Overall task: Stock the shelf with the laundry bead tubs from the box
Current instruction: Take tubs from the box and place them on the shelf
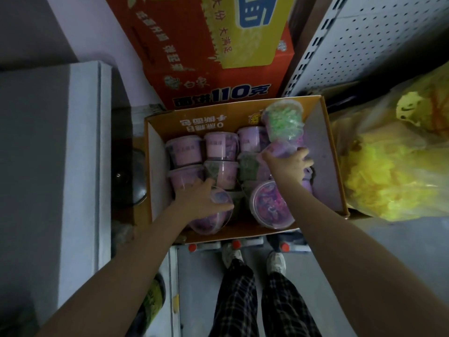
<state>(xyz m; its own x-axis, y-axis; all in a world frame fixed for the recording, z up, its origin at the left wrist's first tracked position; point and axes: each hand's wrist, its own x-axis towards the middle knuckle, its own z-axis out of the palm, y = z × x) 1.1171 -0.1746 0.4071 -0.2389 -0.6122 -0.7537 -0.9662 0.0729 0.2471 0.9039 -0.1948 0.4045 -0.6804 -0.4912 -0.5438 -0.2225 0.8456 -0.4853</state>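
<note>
left grip (pixel 202 201) clasps a purple tub (pixel 209 224) at the near edge of the box (pixel 218 119); right grip (pixel 289 164) clasps a second tub (pixel 279 148) toward its far right corner, just beside a green tub (pixel 284 120).

**Head view.** Single wide-angle camera worn on the person's head, looking steeply down from standing height. The person's shoes (pixel 275 261) lie at the near edge, almost directly below the lens. The camera faces forward and down onto the open box (pixel 158 171), which fills the centre, near enough for both hands to reach in. The forearms enter from the near corners and converge there. The left hand (pixel 201 200) grips the near tub (pixel 209 220) and the right hand (pixel 288 164) grips the far tub (pixel 279 148). Lens distortion bows the margins: grey cabinet (pixel 48 154) at left, red carton (pixel 206 57) far centre, perforated shelf panel (pixel 364 45) far right, yellow bag (pixel 388 166) at right.
</note>
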